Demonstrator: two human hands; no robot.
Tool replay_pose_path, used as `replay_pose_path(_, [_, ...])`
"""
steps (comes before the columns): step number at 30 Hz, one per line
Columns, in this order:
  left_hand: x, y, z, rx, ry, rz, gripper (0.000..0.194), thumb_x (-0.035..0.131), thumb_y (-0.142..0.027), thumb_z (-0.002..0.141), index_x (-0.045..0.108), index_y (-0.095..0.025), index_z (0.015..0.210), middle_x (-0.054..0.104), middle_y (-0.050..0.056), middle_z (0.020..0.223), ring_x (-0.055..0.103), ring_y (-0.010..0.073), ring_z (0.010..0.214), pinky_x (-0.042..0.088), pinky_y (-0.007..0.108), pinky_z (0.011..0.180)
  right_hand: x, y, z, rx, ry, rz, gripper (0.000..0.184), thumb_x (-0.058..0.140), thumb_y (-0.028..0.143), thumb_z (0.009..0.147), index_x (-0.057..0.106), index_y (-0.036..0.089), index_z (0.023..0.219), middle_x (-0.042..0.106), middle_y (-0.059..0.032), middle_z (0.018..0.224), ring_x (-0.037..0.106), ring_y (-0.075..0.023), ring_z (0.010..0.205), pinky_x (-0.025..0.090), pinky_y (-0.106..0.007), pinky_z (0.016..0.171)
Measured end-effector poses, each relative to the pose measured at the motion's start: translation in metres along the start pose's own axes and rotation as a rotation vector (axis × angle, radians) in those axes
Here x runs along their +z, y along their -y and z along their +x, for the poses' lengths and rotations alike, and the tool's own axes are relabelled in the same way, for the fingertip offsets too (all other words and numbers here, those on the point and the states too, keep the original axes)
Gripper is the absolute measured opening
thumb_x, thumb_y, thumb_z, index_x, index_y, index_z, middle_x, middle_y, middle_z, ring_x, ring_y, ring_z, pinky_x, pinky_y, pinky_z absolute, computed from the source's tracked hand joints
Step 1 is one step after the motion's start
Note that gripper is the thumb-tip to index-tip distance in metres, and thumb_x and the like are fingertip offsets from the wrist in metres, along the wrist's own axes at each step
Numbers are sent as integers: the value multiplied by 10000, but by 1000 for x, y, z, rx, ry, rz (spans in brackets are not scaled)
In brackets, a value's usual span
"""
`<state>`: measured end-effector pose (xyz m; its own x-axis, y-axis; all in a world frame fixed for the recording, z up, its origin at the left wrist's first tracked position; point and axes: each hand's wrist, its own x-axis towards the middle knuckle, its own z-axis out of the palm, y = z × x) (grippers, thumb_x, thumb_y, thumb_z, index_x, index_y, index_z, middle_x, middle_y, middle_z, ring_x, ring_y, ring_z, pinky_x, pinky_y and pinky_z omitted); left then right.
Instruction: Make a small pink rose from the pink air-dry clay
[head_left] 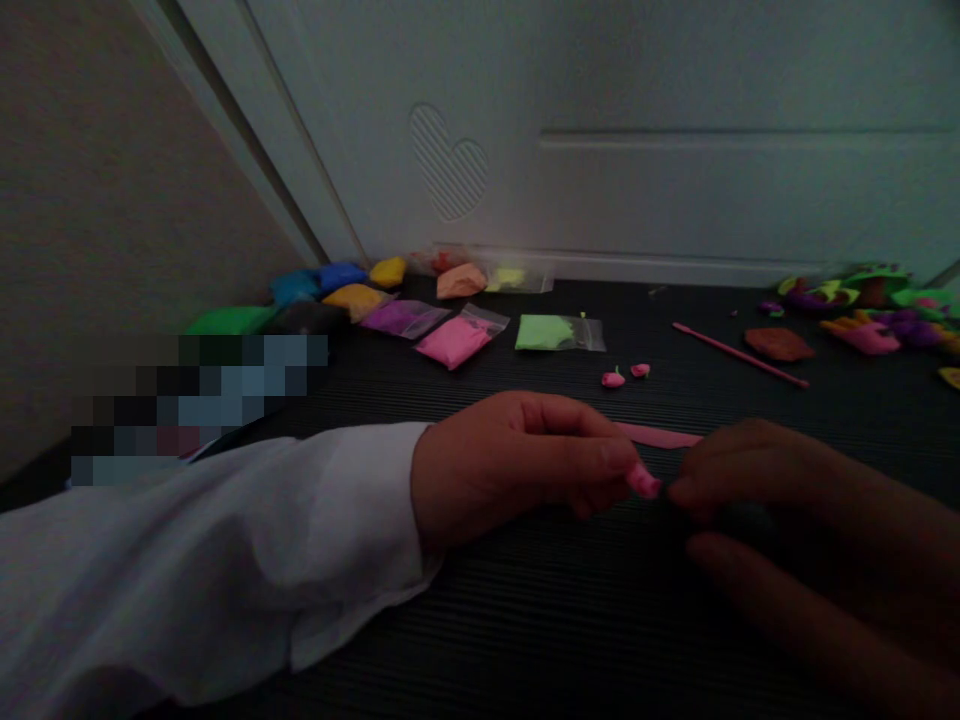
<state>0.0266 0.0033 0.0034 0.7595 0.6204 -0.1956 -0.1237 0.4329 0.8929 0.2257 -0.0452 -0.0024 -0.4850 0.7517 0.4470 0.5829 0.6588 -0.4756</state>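
My left hand (525, 455), in a white sleeve, reaches in from the left with thumb and forefinger closed on a small pink clay piece (643, 481). The piece sticks out past the fingertips. My right hand (780, 500) lies in shadow on the right, its fingertips very close to the clay; whether they touch it is hard to see. A gap shows between its thumb and fingers. Behind both hands a flat pink strip (664, 436) lies on the dark table, its ends hidden. Two small pink buds, a left bud (613, 380) and a right bud (640, 370), lie beyond it.
Bags of coloured clay, among them a pink bag (454, 338) and a light green bag (546, 332), lie at the back left. A thin pink stick (739, 354) and a reddish-brown lump (778, 343) lie right. Colourful clay figures (874, 290) stand far right. A white panel (675, 200) rises behind.
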Motion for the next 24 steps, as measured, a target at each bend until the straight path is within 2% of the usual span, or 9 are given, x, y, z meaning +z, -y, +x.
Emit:
replay_pose_path(5, [1,3,0,-46,83,-173,89,582,-167,777,634,-94,779,608,-17,712,532,38,634,410,135,616,2,0,4,-68,-10,47,289,559,257,780,447,297,1044,570,62,903,534,-62,848,448,-132,741])
replay_pose_path(10, [3,4,0,-89,137,-198,94,541,-123,806,625,-102,769,601,-15,734,537,40,662,411,151,648,4,1,10,-70,-23,74,268,565,211,778,463,276,1017,530,43,950,517,-51,882,452,-120,746])
replay_pose_path(17, [7,4,1,-37,110,-107,77,545,-117,793,608,-103,751,582,-15,748,518,60,710,373,194,685,3,0,11,-69,-24,77,219,568,222,778,486,282,973,541,51,918,521,-47,865,453,-116,724])
replay_pose_path(24, [8,2,0,-61,71,-2,99,535,-122,797,606,-124,728,564,-24,726,492,61,674,367,199,666,0,3,13,-75,-33,97,137,557,236,790,509,256,917,560,54,853,543,-33,799,457,-93,681])
